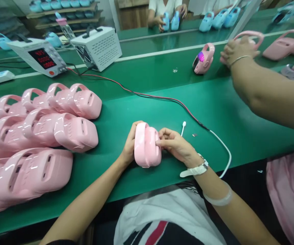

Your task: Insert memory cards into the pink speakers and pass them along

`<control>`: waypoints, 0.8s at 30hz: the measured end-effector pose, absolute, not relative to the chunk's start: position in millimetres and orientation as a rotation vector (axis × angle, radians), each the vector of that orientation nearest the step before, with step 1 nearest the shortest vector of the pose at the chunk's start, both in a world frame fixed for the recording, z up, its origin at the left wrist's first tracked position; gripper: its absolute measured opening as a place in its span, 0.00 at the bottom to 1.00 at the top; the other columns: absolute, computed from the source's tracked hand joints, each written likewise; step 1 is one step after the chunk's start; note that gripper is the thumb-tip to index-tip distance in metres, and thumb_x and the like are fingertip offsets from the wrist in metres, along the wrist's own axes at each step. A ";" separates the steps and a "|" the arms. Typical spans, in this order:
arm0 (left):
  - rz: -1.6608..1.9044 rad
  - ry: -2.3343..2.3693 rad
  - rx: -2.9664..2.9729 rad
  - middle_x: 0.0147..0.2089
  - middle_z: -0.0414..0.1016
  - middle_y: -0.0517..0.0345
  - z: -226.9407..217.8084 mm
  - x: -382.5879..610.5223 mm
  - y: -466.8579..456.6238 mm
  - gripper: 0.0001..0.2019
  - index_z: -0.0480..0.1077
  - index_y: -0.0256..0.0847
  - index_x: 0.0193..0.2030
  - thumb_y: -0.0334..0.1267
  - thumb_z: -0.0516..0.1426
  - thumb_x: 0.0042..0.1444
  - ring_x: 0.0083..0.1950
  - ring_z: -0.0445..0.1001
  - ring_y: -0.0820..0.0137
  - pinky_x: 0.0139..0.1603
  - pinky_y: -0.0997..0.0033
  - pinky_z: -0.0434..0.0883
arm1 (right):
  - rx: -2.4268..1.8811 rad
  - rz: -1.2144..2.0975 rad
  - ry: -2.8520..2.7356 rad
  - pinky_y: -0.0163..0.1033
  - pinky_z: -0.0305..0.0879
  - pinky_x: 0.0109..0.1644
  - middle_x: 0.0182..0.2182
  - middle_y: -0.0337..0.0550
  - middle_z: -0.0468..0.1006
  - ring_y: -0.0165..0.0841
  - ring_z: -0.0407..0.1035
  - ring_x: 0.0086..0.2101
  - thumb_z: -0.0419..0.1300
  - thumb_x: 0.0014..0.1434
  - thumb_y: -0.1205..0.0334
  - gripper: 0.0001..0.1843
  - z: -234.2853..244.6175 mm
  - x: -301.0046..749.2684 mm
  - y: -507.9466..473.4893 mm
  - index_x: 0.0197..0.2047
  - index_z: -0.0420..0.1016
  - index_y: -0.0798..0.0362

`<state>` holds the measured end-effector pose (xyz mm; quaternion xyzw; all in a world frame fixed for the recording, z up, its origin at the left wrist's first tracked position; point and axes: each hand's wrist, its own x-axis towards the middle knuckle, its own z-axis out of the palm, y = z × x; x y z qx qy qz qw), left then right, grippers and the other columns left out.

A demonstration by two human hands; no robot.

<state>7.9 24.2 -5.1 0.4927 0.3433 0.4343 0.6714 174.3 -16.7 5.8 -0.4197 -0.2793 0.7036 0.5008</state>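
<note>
My left hand [129, 145] grips the left side of a glossy pink plastic device with a carry handle [148, 154], raised just over the green table. At its right side my right hand [173, 142] is pinched, with thumb and fingertips touching the device by a recessed slot. Whatever may be between those fingertips is too small to make out. A white cable plug [184, 126] lies on the table just beyond my right hand. Near it is a tiny flat piece [194, 135].
Rows of similar pink devices [79, 132] stand at left. Behind them are a power supply with a red display [43, 58] and a white vented box [101, 47]. A red-black lead [147, 95] crosses the green table [126, 109]. A co-worker's arm [266, 88] reaches in from the right.
</note>
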 end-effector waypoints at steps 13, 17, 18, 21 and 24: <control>0.971 0.776 1.269 0.44 0.69 0.58 -14.5 -5.4 28.8 0.19 0.70 0.45 0.46 0.40 0.63 0.45 0.45 0.67 0.63 0.46 0.69 0.66 | -0.951 1.725 -0.711 0.31 0.57 0.27 0.21 0.30 0.69 0.24 0.61 0.22 0.78 0.32 0.60 0.22 -2.9 173.1 -16.7 0.25 0.69 0.53; 0.917 0.763 1.242 0.44 0.68 0.56 -16.2 -6.7 22.7 0.24 0.66 0.44 0.50 0.43 0.64 0.45 0.44 0.68 0.62 0.44 0.67 0.66 | -0.957 1.748 -0.697 0.32 0.54 0.27 0.21 0.29 0.66 0.24 0.58 0.22 0.78 0.32 0.60 0.23 -5.0 173.2 -18.8 0.26 0.69 0.52; 0.897 0.753 1.233 0.45 0.68 0.56 -16.4 -7.1 21.6 0.25 0.65 0.45 0.50 0.45 0.64 0.44 0.44 0.68 0.61 0.44 0.67 0.66 | -0.962 1.752 -0.694 0.31 0.52 0.27 0.20 0.29 0.65 0.23 0.56 0.22 0.79 0.32 0.60 0.24 -5.6 173.2 -19.6 0.26 0.68 0.52; 0.843 0.734 1.210 0.47 0.68 0.55 -14.8 -8.9 18.1 0.28 0.64 0.46 0.51 0.48 0.65 0.44 0.46 0.68 0.61 0.47 0.65 0.66 | -0.988 1.766 -0.684 0.32 0.48 0.27 0.19 0.28 0.62 0.24 0.52 0.22 0.79 0.31 0.59 0.25 -6.8 173.2 -22.7 0.26 0.67 0.52; 0.817 0.734 1.212 0.50 0.68 0.55 -11.0 -10.6 14.3 0.28 0.63 0.47 0.51 0.49 0.66 0.45 0.50 0.67 0.59 0.51 0.64 0.65 | -1.021 1.796 -0.674 0.32 0.46 0.27 0.19 0.28 0.61 0.24 0.51 0.23 0.79 0.31 0.57 0.26 -7.4 173.2 -24.9 0.25 0.66 0.52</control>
